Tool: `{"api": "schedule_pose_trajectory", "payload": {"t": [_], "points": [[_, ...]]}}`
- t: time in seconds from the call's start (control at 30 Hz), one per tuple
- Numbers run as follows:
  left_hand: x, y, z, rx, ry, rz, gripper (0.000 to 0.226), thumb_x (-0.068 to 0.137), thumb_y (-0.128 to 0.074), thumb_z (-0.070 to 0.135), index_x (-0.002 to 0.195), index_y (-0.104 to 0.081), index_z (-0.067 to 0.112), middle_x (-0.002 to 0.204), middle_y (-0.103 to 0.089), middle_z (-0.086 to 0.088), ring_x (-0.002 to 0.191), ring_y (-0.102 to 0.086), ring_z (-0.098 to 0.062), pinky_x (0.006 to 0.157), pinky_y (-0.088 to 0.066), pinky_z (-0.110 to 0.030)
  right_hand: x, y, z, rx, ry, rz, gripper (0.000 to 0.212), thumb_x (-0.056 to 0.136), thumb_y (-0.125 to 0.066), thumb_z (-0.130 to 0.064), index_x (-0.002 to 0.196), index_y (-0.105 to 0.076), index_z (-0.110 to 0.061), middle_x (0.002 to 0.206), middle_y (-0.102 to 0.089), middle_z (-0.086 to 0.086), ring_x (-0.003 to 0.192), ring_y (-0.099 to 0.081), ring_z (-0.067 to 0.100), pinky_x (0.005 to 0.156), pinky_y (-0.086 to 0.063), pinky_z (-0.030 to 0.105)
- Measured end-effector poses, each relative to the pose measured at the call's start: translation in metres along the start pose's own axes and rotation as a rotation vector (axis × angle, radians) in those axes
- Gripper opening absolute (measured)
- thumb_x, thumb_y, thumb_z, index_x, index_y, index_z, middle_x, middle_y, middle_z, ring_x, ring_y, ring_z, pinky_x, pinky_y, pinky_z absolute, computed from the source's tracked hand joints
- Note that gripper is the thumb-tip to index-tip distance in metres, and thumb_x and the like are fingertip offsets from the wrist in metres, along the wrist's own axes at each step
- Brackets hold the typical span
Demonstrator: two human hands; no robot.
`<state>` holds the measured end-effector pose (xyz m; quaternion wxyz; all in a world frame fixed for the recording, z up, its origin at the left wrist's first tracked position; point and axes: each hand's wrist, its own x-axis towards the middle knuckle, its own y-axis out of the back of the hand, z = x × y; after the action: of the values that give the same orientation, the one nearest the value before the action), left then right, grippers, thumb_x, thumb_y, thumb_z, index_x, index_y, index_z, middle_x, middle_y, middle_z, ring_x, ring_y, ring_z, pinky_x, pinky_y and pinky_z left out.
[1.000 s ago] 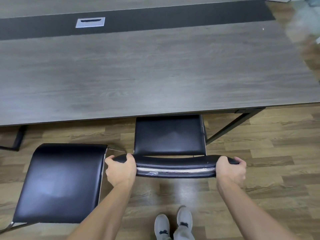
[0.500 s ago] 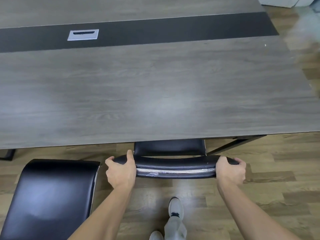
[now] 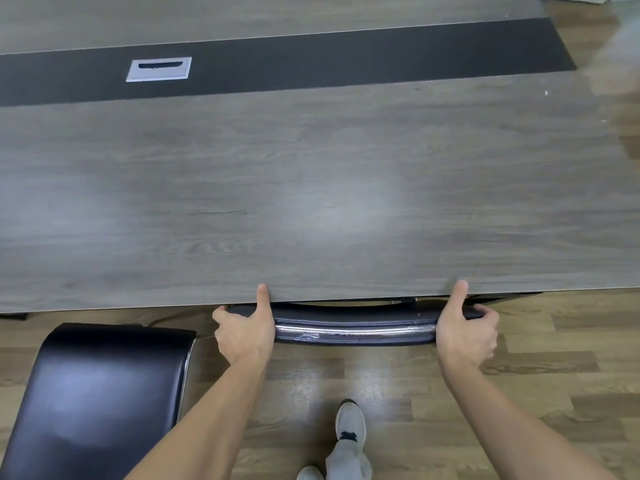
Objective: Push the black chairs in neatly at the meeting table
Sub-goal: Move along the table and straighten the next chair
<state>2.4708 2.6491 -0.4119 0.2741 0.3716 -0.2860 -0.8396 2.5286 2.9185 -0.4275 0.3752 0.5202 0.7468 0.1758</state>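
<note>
A black chair (image 3: 353, 325) with a chrome bar along its backrest stands against the near edge of the grey wood meeting table (image 3: 311, 188). Its seat is hidden under the tabletop; only the top of the backrest shows. My left hand (image 3: 244, 330) grips the left end of the backrest and my right hand (image 3: 465, 329) grips the right end. Both thumbs point forward and touch the table edge. A second black chair (image 3: 100, 400) stands to the left, pulled out from the table, its seat fully in view.
A dark strip (image 3: 311, 60) with a silver cable port (image 3: 158, 68) runs along the table's middle. Wood-plank floor (image 3: 554, 375) lies around me. My shoe (image 3: 349, 424) is on the floor behind the chair. The table's right end is near the frame's right edge.
The chair in my hands has slid forward under the table, and its seat has gone out of sight. I have stepped closer, and my thumbs have come up to the table edge.
</note>
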Motion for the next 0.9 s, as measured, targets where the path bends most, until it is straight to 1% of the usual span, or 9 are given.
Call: {"api": "schedule_pose_trajectory", "payload": {"t": [0.1,0.2,0.33,0.47,0.5,0.6,0.73,0.83,0.9], "points": [[-0.001,-0.001,0.002,0.021,-0.003,-0.006,0.098,0.085,-0.062,0.065,0.149,-0.029,-0.002,0.140,-0.051,-0.025,0.131,-0.046,-0.040,0.103,-0.037,-0.043,0.003,-0.001,-0.003,-0.011,0.000,0.007,0.075,0.085,-0.049,-0.074,0.129,-0.051,-0.013,0.131,-0.057,0.019,0.125,-0.049,0.039,0.107,-0.034,0.048],[0.000,-0.002,0.003,0.026,-0.005,-0.021,0.102,0.084,-0.059,0.068,0.150,-0.027,-0.003,0.142,-0.049,-0.025,0.133,-0.043,-0.040,0.105,-0.035,-0.043,0.005,-0.001,-0.005,-0.014,-0.005,-0.007,0.075,0.085,-0.050,-0.073,0.131,-0.050,-0.013,0.134,-0.055,0.019,0.126,-0.049,0.039,0.106,-0.034,0.047],[0.004,0.002,-0.001,0.019,0.018,-0.065,0.107,0.082,-0.058,0.073,0.152,-0.023,0.000,0.142,-0.048,-0.024,0.133,-0.044,-0.039,0.105,-0.036,-0.045,0.005,0.003,-0.003,-0.068,-0.033,-0.101,0.081,0.083,-0.050,-0.075,0.137,-0.043,-0.016,0.136,-0.054,0.016,0.123,-0.051,0.038,0.102,-0.038,0.047],[0.000,0.010,-0.008,0.011,0.002,-0.118,0.107,0.081,-0.055,0.075,0.153,-0.020,0.005,0.142,-0.049,-0.021,0.128,-0.048,-0.040,0.106,-0.040,-0.047,-0.001,0.014,-0.006,-0.165,0.018,-0.194,0.087,0.086,-0.048,-0.073,0.148,-0.033,-0.014,0.142,-0.048,0.018,0.125,-0.051,0.038,0.103,-0.038,0.049],[-0.005,0.012,-0.009,0.024,-0.012,-0.128,0.106,0.082,-0.054,0.075,0.154,-0.019,0.005,0.143,-0.048,-0.022,0.128,-0.049,-0.040,0.106,-0.040,-0.047,-0.003,0.017,-0.007,-0.191,0.036,-0.202,0.088,0.088,-0.047,-0.071,0.151,-0.029,-0.013,0.145,-0.045,0.020,0.126,-0.049,0.039,0.103,-0.037,0.048],[-0.022,0.020,-0.009,0.084,-0.068,-0.162,0.092,0.092,-0.054,0.061,0.153,-0.019,0.002,0.142,-0.049,-0.023,0.133,-0.044,-0.039,0.105,-0.035,-0.044,-0.019,0.026,-0.014,-0.252,0.079,-0.215,0.088,0.092,-0.045,-0.065,0.155,-0.021,-0.009,0.154,-0.033,0.021,0.132,-0.045,0.039,0.105,-0.034,0.046],[-0.038,0.039,-0.013,0.169,-0.170,-0.251,0.088,0.092,-0.054,0.059,0.151,-0.023,0.000,0.147,-0.045,-0.022,0.136,-0.042,-0.039,0.109,-0.036,-0.047,-0.046,0.039,-0.021,-0.261,0.223,-0.217,0.079,0.096,-0.044,-0.058,0.154,-0.024,-0.008,0.160,-0.025,0.015,0.140,-0.036,0.035,0.108,-0.032,0.046],[-0.046,0.055,-0.019,0.204,-0.252,-0.298,0.088,0.091,-0.051,0.063,0.147,-0.030,0.000,0.147,-0.045,-0.022,0.137,-0.041,-0.038,0.110,-0.036,-0.050,-0.068,0.051,-0.027,-0.278,0.374,-0.225,0.074,0.097,-0.043,-0.054,0.151,-0.030,-0.005,0.160,-0.027,0.013,0.145,-0.029,0.031,0.112,-0.030,0.046],[-0.057,0.073,-0.020,0.214,-0.310,-0.310,0.083,0.094,-0.049,0.060,0.148,-0.031,-0.001,0.147,-0.046,-0.022,0.137,-0.041,-0.038,0.111,-0.035,-0.045,-0.087,0.061,-0.029,-0.272,0.452,-0.223,0.072,0.098,-0.042,-0.054,0.150,-0.034,-0.005,0.158,-0.032,0.013,0.143,-0.032,0.031,0.113,-0.030,0.045]]}}
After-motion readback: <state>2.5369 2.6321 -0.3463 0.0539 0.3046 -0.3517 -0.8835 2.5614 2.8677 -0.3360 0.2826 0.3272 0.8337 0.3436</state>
